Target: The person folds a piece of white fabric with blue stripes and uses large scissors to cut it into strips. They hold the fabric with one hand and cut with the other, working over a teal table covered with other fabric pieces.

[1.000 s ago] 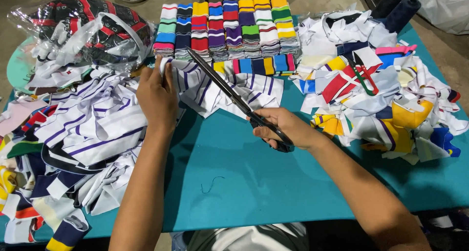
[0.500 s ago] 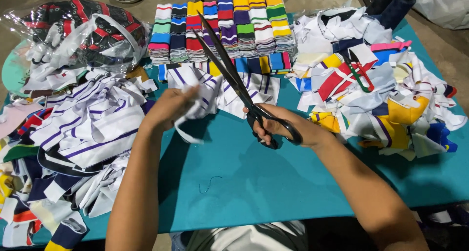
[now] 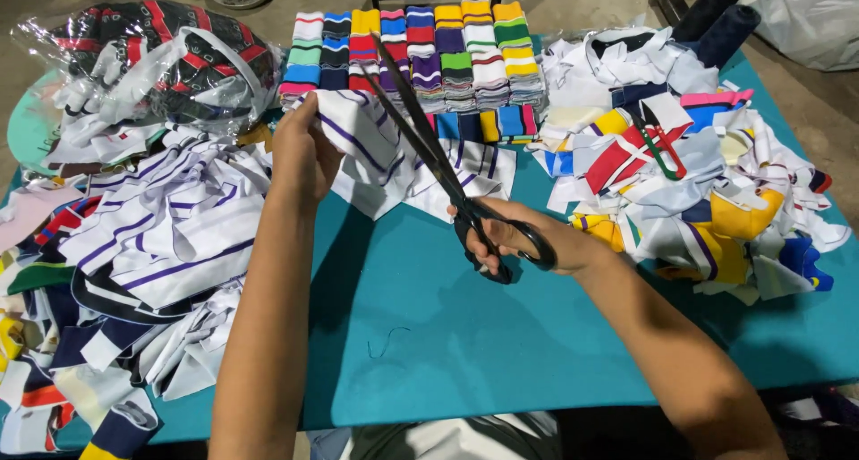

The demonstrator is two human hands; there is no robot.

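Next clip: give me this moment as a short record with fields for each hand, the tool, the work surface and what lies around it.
left hand: grips the edge of a white purple-striped fabric piece
right hand: fingers through the handles of black scissors
scissor blades: open, over the fabric
surface: teal table
far edge: stacked striped knit bands
left: pile of striped cuttings; clear bag of fabric
right: mixed coloured scraps
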